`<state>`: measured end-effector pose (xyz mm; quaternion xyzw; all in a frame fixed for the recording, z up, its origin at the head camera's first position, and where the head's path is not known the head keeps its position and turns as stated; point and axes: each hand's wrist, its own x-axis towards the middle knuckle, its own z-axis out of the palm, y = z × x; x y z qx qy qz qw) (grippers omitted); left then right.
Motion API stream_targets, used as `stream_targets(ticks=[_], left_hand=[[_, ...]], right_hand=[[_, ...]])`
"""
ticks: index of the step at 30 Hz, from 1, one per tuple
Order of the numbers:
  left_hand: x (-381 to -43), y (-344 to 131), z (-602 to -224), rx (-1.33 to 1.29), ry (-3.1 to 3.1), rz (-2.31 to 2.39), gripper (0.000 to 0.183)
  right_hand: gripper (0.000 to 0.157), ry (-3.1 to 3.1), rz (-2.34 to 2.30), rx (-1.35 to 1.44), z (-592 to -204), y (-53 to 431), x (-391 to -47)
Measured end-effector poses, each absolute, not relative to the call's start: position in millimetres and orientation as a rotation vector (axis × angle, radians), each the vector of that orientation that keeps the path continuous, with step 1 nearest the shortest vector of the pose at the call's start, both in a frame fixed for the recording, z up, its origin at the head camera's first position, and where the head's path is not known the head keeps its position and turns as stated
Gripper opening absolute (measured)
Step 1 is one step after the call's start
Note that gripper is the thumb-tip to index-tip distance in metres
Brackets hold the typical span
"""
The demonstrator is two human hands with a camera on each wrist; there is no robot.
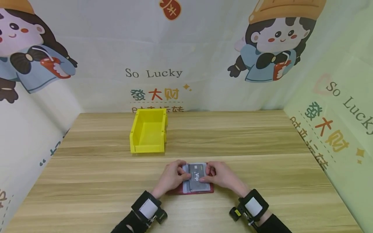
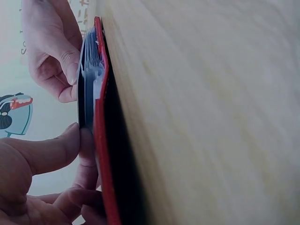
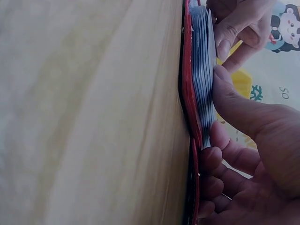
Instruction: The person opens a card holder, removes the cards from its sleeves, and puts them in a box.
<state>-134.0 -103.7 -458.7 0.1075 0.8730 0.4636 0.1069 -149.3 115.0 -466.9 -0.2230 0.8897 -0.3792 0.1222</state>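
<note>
Although the hands partly cover the red card holder and its finer print escapes us, we read "Vip" on a grey card. The wooden table is cut off at six o'clock; its far edge runs well apart at twelve, and broad surface extends toward three. From the holder, we find a yellow bin at ten, the left hand at nine and right hand at three, thumbs and curled fingers pinching its sleeves between them.
</note>
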Motion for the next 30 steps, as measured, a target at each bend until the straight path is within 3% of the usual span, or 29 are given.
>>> stream_targets(ticks=[30], left_hand=[[-141,-129,-467,0.406,2.402,1.513,0.039]], right_hand=[[0.031,2.615,-1.071,-0.638,-469,114,-148]])
